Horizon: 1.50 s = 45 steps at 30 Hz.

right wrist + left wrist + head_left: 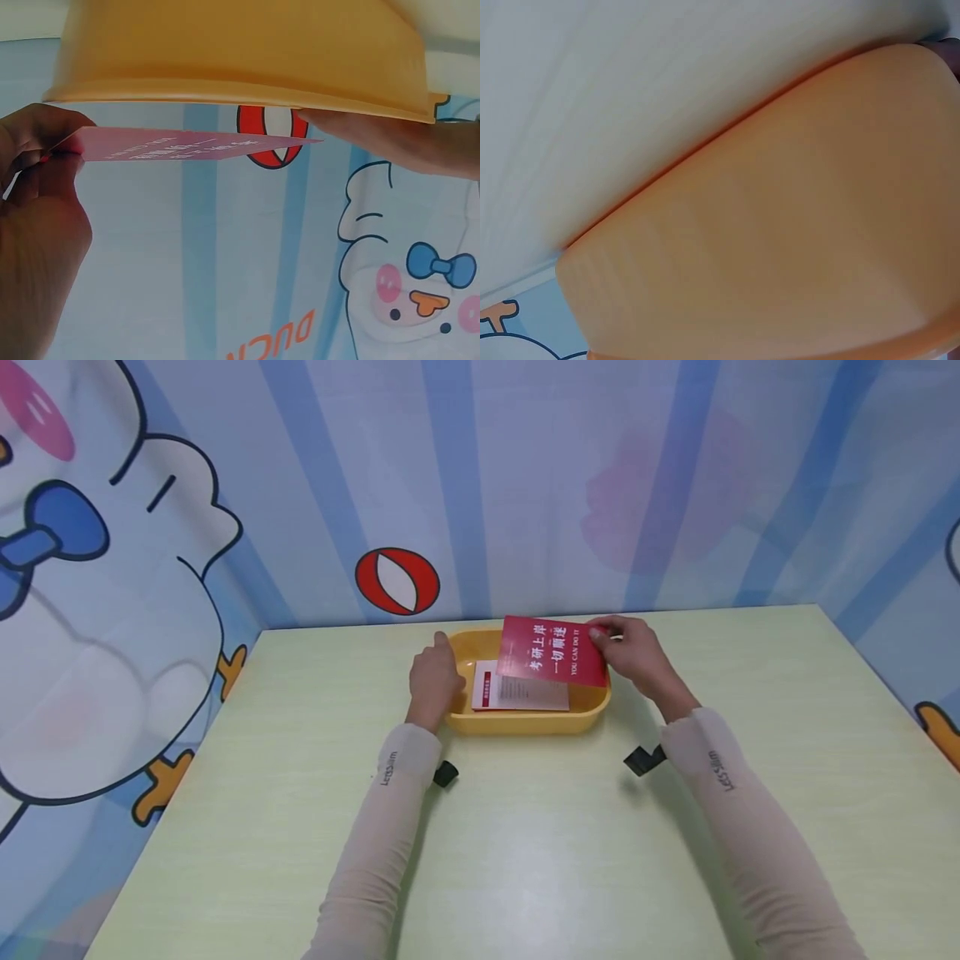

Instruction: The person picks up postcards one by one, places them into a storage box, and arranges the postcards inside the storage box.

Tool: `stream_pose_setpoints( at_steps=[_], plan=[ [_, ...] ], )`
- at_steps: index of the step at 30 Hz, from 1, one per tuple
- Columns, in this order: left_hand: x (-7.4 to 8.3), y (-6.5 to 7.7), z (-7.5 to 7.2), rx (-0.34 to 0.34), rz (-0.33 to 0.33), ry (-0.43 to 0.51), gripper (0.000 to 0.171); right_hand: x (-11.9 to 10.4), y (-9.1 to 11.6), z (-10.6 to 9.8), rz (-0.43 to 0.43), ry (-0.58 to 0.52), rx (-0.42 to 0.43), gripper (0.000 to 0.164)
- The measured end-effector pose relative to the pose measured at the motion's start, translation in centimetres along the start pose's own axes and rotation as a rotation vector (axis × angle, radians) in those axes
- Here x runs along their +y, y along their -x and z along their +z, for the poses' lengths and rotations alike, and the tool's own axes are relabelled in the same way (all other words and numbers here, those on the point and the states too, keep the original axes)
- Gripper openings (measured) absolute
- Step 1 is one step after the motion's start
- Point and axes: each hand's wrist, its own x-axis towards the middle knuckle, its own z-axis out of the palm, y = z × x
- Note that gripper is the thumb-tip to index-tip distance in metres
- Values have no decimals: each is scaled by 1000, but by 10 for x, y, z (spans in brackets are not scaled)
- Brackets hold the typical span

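A yellow plastic basin point(525, 725) stands on the table near its back edge. My left hand point(437, 681) grips the basin's left end, thumb over the rim; the left wrist view is mostly filled by the basin's outer wall point(765, 210). Between thumb and fingers, my right hand point(633, 652) pinches the right edge of a red booklet point(525, 652) with white characters and "YOU CAN DO IT". That booklet is held above the basin, seen nearly edge-on in the right wrist view. Inside the basin lies a white printed booklet point(525, 693) with a red stripe, partly covered by the red one.
The pale green table point(525, 852) extends in front and to both sides. Behind it hangs a blue striped cloth backdrop point(517, 485) with cartoon figures. Black straps point(645, 761) stick out at both wrists.
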Motion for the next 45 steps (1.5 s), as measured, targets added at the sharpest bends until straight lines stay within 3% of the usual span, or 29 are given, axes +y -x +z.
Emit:
stream_pose_setpoints(
  at_steps=[23,31,45],
  plan=[
    [-1,-5,3,7,11,7,68,-5,-4,20,-10,27,-32,39],
    [-2,-6,2,-7,-3,-2,69,-7,-6,31,-53,64,-15,39],
    [-2,-3,0,-21,11,-1,67,-10,-6,37,-37,103,-55,41]
  ],
)
